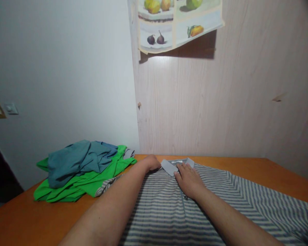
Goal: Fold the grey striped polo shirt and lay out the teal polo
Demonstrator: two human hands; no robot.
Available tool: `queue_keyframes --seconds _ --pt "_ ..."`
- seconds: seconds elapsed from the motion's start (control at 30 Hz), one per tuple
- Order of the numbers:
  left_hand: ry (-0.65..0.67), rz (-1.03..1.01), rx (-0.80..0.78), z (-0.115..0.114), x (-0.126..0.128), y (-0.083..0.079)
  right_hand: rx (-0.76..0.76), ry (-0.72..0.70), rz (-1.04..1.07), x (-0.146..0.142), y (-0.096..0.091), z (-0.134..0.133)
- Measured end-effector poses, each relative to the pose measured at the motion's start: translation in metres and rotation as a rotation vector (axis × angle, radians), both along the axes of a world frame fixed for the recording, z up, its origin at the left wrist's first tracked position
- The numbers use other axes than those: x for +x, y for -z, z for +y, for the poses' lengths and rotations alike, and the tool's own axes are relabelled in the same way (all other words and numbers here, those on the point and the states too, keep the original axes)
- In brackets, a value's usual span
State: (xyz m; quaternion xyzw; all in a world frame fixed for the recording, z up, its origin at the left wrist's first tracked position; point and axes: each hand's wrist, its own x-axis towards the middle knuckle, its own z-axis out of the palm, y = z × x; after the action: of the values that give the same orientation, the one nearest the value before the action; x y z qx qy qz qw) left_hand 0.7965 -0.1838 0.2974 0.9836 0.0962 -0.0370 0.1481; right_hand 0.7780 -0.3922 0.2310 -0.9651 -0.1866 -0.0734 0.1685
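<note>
A blue-and-white striped shirt (161, 208) lies spread on the table, its pale grey collar (169, 167) toward the wall. At the shoulder just left of the collar, my left hand (152, 163) is closed on the cloth; its fingertips are mostly hidden. My right hand (190, 179) rests flat over the right part of the collar and the top of the button placket, fingers extended. One sleeve of the shirt stretches to the right, and my left forearm covers part of the left side.
The orange-brown table (15, 222) meets the wall at its back edge. On the left lies a heap with a teal garment (74, 160) atop a bright green garment (66, 191). A sheet of fruit paintings (181, 20) hangs on the wood-grain panel above.
</note>
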Motion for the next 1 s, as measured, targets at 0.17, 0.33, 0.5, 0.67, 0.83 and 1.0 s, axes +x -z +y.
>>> queue_keyframes --seconds 0.17,0.33,0.5,0.67,0.83,1.0 --pt "-0.04 -0.116 0.059 0.004 -0.008 0.005 0.021 0.002 0.007 -0.001 -0.001 0.0" --pt "-0.033 -0.27 0.145 0.002 -0.021 0.019 0.027 -0.006 0.014 -0.001 -0.001 0.0" --pt "-0.015 -0.331 0.171 0.002 -0.023 0.025 0.014 0.0 0.027 -0.003 -0.004 0.0" --pt "0.003 -0.39 0.163 0.0 -0.026 0.02 0.011 -0.032 0.013 -0.011 -0.014 0.0" --pt "0.155 -0.387 0.148 -0.018 -0.058 0.031 -0.05 -0.141 0.015 -0.016 -0.019 -0.002" --pt "0.334 -0.305 0.128 -0.02 -0.088 0.046 -0.093 -0.132 0.034 -0.01 -0.011 -0.003"
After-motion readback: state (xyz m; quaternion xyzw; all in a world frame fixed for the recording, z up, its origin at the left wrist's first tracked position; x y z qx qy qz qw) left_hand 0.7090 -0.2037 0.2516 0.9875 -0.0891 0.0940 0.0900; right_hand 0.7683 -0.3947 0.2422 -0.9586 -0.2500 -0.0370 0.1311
